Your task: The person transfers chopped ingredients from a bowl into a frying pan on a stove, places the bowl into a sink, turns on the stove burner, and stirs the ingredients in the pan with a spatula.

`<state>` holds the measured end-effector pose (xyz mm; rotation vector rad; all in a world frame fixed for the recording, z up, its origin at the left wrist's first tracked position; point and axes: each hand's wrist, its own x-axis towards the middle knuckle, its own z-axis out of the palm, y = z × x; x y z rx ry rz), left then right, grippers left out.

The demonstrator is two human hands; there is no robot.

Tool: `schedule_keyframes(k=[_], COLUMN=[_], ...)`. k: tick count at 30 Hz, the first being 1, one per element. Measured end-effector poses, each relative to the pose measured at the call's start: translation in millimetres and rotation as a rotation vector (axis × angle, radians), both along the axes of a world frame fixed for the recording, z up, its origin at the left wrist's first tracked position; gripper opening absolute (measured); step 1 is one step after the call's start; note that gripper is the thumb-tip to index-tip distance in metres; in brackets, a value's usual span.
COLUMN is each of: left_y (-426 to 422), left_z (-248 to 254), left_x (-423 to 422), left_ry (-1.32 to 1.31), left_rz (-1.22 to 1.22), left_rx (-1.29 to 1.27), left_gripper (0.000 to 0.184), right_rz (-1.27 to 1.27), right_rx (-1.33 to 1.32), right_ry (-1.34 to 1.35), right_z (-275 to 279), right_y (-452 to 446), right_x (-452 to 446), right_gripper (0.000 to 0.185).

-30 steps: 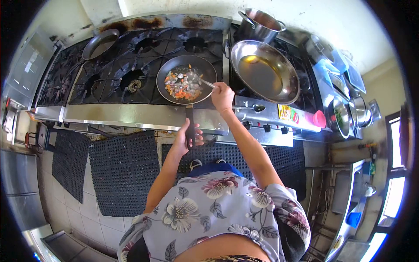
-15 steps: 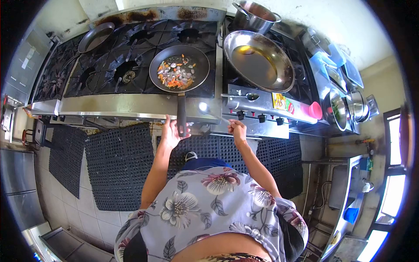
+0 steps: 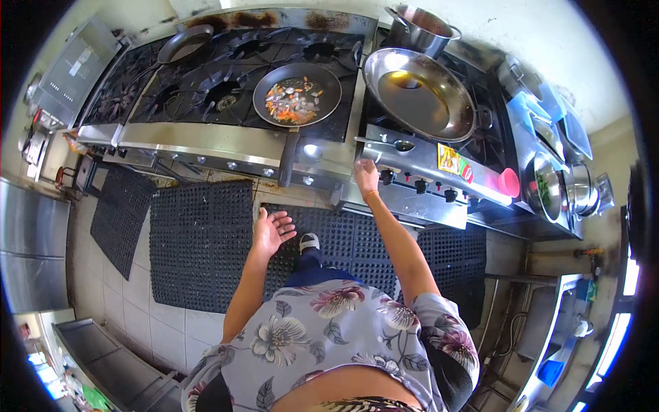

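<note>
A black frying pan [image 3: 329, 96] sits on the left range with chopped orange and pale purple pieces [image 3: 293, 101] in it. Its handle [image 3: 289, 159] juts over the front edge. My left hand [image 3: 273, 232] is open below that handle, fingers spread, touching nothing. At the front of the stoves my right hand [image 3: 366, 177] is closed around the handle end of a metal spoon. The bowl of this spoon [image 3: 312, 150] is right of the pan handle, above the steel ledge; its handle is blurred.
A wide steel pan with yellowish oil [image 3: 419, 103] and a steel pot [image 3: 421, 31] stand on the right stove. Another spoon [image 3: 403, 145], a yellow packet [image 3: 449, 158] and a pink cup [image 3: 509, 182] rest along its front. Black rubber mats [image 3: 199, 240] cover the floor.
My left hand has come away from the pan handle and moved back toward my body. My right hand has shifted left relative to the stove, carrying the spoon closer to the pan handle.
</note>
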<state>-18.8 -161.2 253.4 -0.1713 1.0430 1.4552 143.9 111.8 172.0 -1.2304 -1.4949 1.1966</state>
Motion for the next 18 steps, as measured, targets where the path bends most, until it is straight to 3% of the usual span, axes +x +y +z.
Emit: schedule_keyframes(k=[4, 8, 9, 12, 13, 18], left_y=[-38, -69, -72, -78, -79, -96], left_z=[-3, -14, -11, -27, -32, -74], left_x=[25, 43, 47, 54, 57, 76], left_ry=[-0.012, -0.038, -0.051, 0.027, 0.045, 0.249], left_rz=[0.042, 0.048, 0.057, 0.002, -0.011, -0.143], left_rx=[-0.052, -0.045, -0.079, -0.126, -0.145, -0.097], left_gripper=[0.063, 0.061, 0.056, 0.048, 0.042, 0.013], right_rz=[-0.046, -0.020, -0.068, -0.140, -0.212, -0.276], right_rx=[-0.039, -0.175, -0.048, -0.278, -0.197, -0.175], right_ry=[-0.099, 0.026, -0.074, 0.022, -0.010, -0.200], right_z=[-6, 4, -14, 36, 2, -39], right_y=[-3, -12, -8, -46, -42, -93], right_x=[3, 8, 8, 14, 16, 14], right_gripper=[0.028, 0.032, 0.036, 0.043, 0.045, 0.043])
